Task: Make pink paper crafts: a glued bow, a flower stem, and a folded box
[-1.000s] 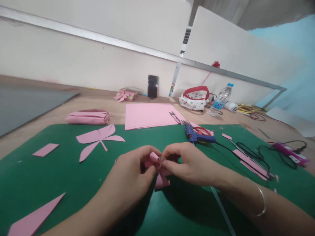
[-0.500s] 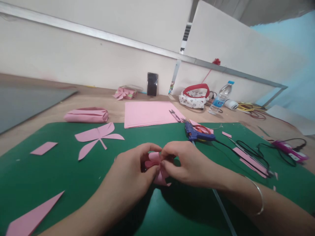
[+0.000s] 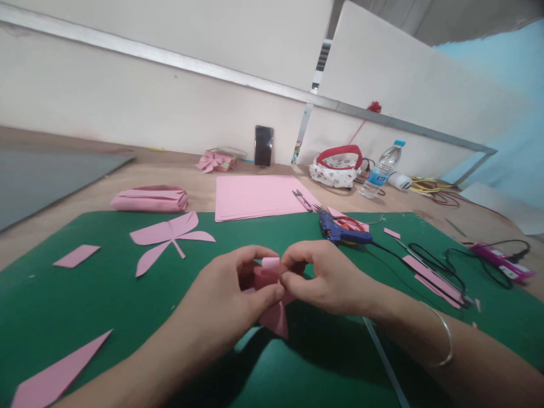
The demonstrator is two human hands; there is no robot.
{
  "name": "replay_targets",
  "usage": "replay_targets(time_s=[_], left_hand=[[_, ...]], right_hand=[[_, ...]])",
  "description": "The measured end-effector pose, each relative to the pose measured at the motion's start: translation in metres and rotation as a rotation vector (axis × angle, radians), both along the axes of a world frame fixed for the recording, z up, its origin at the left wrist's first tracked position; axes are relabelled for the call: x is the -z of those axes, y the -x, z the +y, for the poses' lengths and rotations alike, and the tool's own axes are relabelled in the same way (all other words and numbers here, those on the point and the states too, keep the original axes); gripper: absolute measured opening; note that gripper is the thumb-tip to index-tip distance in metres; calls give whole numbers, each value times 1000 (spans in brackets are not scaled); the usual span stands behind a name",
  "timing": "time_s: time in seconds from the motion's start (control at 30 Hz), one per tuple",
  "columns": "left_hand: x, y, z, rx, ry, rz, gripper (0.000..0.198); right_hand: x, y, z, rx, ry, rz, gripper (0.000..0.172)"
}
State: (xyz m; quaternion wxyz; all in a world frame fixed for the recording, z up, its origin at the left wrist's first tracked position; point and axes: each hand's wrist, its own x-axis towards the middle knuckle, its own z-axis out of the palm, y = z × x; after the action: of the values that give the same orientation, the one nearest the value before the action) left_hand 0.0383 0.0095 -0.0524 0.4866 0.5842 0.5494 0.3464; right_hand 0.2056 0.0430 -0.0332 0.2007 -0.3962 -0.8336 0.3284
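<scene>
Between my two hands is a pink paper bow (image 3: pixel 274 318) with curled loops and a pointed tail hanging down. My left hand (image 3: pixel 238 289) is closed around its left side, thumb pressed on the front. With thumb and forefinger, my right hand (image 3: pixel 318 277) pinches its upper right edge; the exact pinch spot is partly hidden by the fingers. A flat pink paper cutout (image 3: pixel 170 232) with petal-like strips lies on the green mat (image 3: pixel 106 306) to the left. Behind my right hand rests a blue glue gun (image 3: pixel 340 228).
Pink paper sheets (image 3: pixel 255 195), thread snips (image 3: pixel 302 199) and a folded pink paper roll (image 3: pixel 148 199) lie beyond the mat's front area. Further back stand a phone (image 3: pixel 263 146), a water bottle (image 3: pixel 382 170) and a white pouch (image 3: pixel 334 173). A black cord (image 3: pixel 408 263) crosses the right side.
The paper bow has turned in my fingers, so its loop now stands higher and its tail points down. My right hand has shifted slightly along its edge.
</scene>
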Motion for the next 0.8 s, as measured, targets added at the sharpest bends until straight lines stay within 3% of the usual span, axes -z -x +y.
replay_targets(time_s=[0.23, 0.4, 0.5, 0.8], left_hand=[[4, 3, 2, 17, -45, 31, 27], [3, 3, 1, 12, -68, 60, 26], [0, 2, 0, 6, -93, 170, 23], [-2, 1, -6, 4, -153, 160, 11]], right_hand=[[-7, 1, 1, -15, 276, 75, 19], [-5, 0, -1, 14, 193, -5, 2], [-5, 0, -1, 13, 151, -59, 7], [-6, 2, 3, 20, 384, -9, 7]])
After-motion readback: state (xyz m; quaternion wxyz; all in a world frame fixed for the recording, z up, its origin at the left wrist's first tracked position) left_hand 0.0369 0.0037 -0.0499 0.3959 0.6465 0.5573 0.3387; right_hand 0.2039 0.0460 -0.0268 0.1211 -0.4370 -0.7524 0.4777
